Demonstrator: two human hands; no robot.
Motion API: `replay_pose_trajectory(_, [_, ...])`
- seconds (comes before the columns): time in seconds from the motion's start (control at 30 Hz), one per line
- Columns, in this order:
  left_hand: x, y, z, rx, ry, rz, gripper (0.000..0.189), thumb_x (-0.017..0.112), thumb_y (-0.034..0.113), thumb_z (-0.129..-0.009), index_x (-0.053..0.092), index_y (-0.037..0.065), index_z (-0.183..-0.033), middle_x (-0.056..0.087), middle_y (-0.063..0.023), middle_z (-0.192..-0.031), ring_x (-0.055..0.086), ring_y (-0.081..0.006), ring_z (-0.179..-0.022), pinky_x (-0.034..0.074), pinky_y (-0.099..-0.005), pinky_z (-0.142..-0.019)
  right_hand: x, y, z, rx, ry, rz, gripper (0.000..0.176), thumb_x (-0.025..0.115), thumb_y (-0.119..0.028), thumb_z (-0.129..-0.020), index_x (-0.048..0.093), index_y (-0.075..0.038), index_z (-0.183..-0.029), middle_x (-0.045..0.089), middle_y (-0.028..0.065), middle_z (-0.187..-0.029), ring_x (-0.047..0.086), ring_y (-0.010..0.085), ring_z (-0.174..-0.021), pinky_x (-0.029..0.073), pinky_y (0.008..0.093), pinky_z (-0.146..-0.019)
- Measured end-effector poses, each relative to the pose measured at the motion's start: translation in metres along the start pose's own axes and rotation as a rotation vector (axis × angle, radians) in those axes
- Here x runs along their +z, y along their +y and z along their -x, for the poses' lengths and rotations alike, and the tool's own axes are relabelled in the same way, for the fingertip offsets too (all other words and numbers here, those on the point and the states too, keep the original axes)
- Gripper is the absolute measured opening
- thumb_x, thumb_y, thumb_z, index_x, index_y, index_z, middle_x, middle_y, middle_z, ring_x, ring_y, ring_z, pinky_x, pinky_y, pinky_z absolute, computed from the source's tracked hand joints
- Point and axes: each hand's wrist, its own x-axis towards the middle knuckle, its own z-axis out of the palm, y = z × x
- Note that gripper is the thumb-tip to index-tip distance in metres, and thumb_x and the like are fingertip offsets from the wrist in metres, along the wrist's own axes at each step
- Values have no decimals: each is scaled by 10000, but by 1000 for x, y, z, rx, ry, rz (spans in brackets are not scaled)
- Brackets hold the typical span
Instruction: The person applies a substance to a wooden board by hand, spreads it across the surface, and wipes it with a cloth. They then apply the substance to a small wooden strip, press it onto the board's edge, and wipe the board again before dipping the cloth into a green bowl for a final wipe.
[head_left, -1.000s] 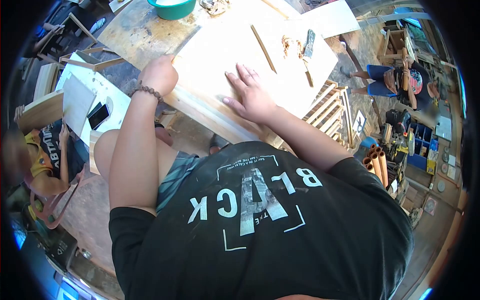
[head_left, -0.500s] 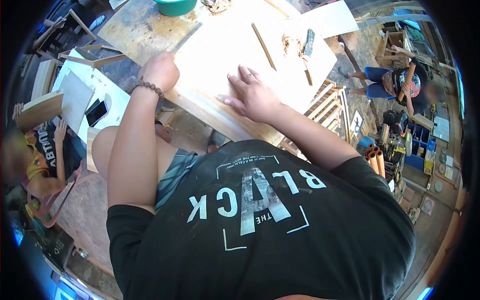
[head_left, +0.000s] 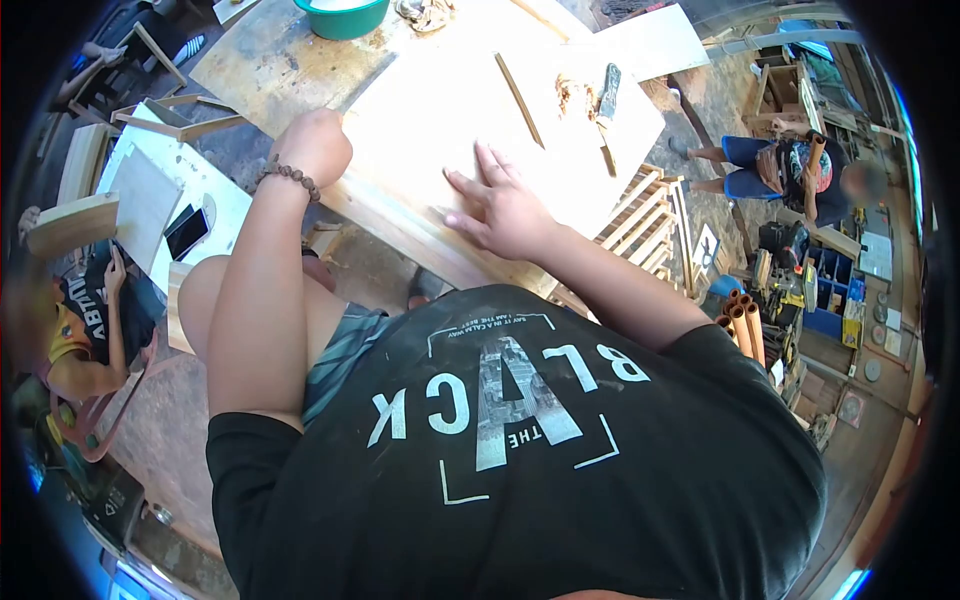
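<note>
A pale wooden panel lies before me, washed out by bright light. My left hand, with a beaded bracelet on the wrist, is closed at the panel's left corner; its fingers curl out of sight, so what they grip is hidden. Flat on the panel near its front edge, my right hand has its fingers spread and holds nothing. Beyond it lie a thin wooden strip, a dark-handled tool that I cannot name exactly, and some brownish shavings.
A green basin and a crumpled cloth sit on the worn table. Slatted wooden frames stand at right. At left, a co-worker holds a board beside a phone. Another person stands far right.
The view has shifted slightly. My hands keep nearly the same places on the panel. At left, the co-worker's board has tilted, and the person at right has moved their arms.
</note>
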Motion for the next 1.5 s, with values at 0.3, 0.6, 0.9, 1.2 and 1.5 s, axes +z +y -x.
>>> replay_pose_trajectory(0.3, [-2, 2, 2, -9, -8, -16, 333, 527, 108, -926, 760, 16, -1146, 729, -257, -1207, 697, -414, -1154, 559, -493, -1000, -1, -23, -17, 80, 28, 250, 888, 454, -764, -997, 355, -187, -1665, 219, 350, -1693, 172, 500, -1601, 168, 674, -1261])
replay_pose_trajectory(0.6, [8, -1, 6, 0, 58, 44, 279, 526, 111, -932, 747, -5, -1057, 721, -272, -1132, 691, -427, -1105, 545, -497, -986, -37, -31, -14, -84, -170, 647, 1110, 300, -866, -957, 376, 24, -1618, 247, 312, -1703, 205, 448, -1606, 166, 680, -1259])
replay_pose_trajectory(0.9, [3, 7, 6, -47, -22, 38, 271, 532, 95, -910, 748, -21, -1025, 724, -274, -1124, 693, -434, -1093, 551, -501, -970, -47, -55, -43, -227, -374, 886, 1105, 305, -871, -954, 480, 40, -1554, 225, 272, -1726, 197, 397, -1617, 124, 668, -1276])
replay_pose_trajectory(1.2, [6, 1, 6, -34, 18, 52, 252, 540, 100, -921, 743, -19, -1013, 726, -272, -1121, 696, -426, -1092, 554, -491, -966, -74, -23, -30, -156, -215, 697, 1057, 315, -855, -973, 356, -32, -1635, 228, 317, -1704, 224, 440, -1602, 194, 660, -1263])
replay_pose_trajectory(1.5, [4, 2, 7, -46, 23, 43, 241, 541, 109, -931, 739, -6, -1007, 727, -268, -1078, 696, -429, -1064, 556, -497, -954, -29, -28, -9, 52, -200, 335, 1066, 456, -803, -972, 254, -20, -1667, 210, 337, -1701, 206, 469, -1602, 183, 668, -1263])
